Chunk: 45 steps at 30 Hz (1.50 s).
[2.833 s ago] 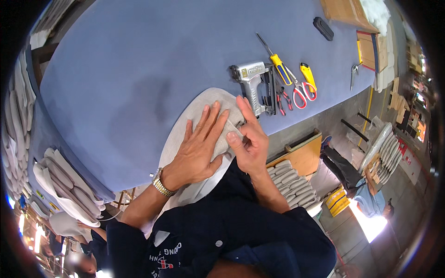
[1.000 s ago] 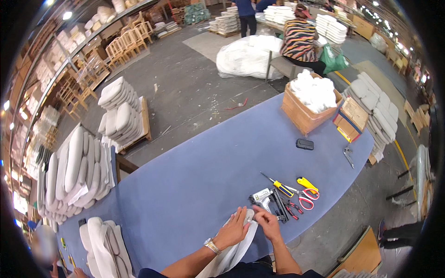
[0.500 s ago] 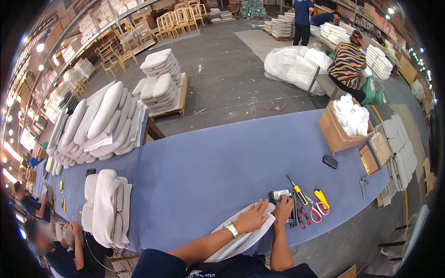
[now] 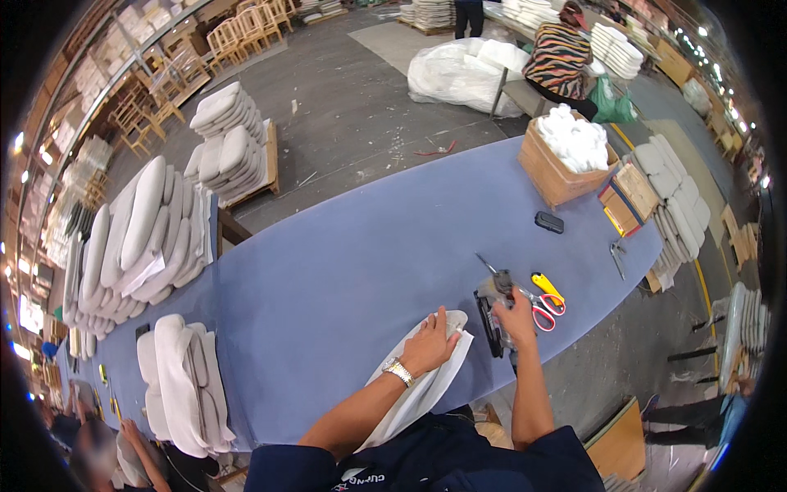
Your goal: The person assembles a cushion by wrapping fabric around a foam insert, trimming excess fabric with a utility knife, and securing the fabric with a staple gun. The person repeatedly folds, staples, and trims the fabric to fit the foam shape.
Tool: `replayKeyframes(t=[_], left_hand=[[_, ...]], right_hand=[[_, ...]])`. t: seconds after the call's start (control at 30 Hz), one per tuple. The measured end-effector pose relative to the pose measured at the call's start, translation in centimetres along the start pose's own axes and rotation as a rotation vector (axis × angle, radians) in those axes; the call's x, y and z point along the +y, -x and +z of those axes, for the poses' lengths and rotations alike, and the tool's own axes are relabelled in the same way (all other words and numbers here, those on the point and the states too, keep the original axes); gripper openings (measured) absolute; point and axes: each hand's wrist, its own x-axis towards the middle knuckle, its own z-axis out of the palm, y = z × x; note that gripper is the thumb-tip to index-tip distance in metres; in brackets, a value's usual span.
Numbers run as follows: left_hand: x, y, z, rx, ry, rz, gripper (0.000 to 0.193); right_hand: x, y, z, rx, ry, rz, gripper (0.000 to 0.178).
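Note:
My left hand [image 4: 431,343] lies flat, fingers stretched out, on a light grey seat cushion [image 4: 398,407] at the table's near edge. The cushion's pale cloth edge shows on its right side. To the right of it, my right hand [image 4: 516,318] is closed round a black and grey staple gun [image 4: 489,321]. Just past the gun, the thin shaft of a screwdriver [image 4: 485,261] sticks out; its handle is hidden. Beside my right hand lie red-handled scissors [image 4: 544,314] and a yellow utility knife [image 4: 548,289].
A blue-covered table [image 4: 344,271] spans the view. On it stand a carton of white stuffing [image 4: 551,176], a black case [image 4: 549,221], a metal tool [image 4: 617,259] and stacked grey cushions [image 4: 182,381]. Co-workers sit at lower left; a person in a striped top [image 4: 559,61] sits far right.
My right hand has closed round the staple gun and turned it upright, over the screwdriver's handle. My left hand stays on the cushion. The whole view has shifted.

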Motion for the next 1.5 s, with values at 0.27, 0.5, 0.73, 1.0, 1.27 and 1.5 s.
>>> replayKeyframes(t=[0.27,0.5,0.73,1.0,1.27,1.5], left_hand=[[0.0,0.1,0.4,0.044,-0.02,0.042,0.082],[-0.1,-0.1,1.0,0.107,-0.021,0.051,0.08],[0.2,0.1,0.3,0.032,0.024,-0.038,0.083],[0.9,0.4,-0.1,0.079,-0.021,-0.003,0.077],[0.1,0.6,0.5,0.159,0.011,0.112,0.078],[0.8,0.4,-0.5,0.076,0.007,0.061,0.08]], right_hand=[[-5.3,10.8,-2.5,0.048,-0.466,0.099,0.064],[-7.1,11.6,-2.7,-0.076,-0.326,-0.033,0.07],[-8.5,12.9,-3.3,-0.14,-0.309,-0.017,0.06],[-7.8,12.7,-3.1,-0.234,-0.254,-0.087,0.061],[-7.9,11.1,-3.3,-0.362,-0.249,-0.063,0.063],[-9.6,9.7,-4.2,-0.476,-0.168,-0.041,0.062]])
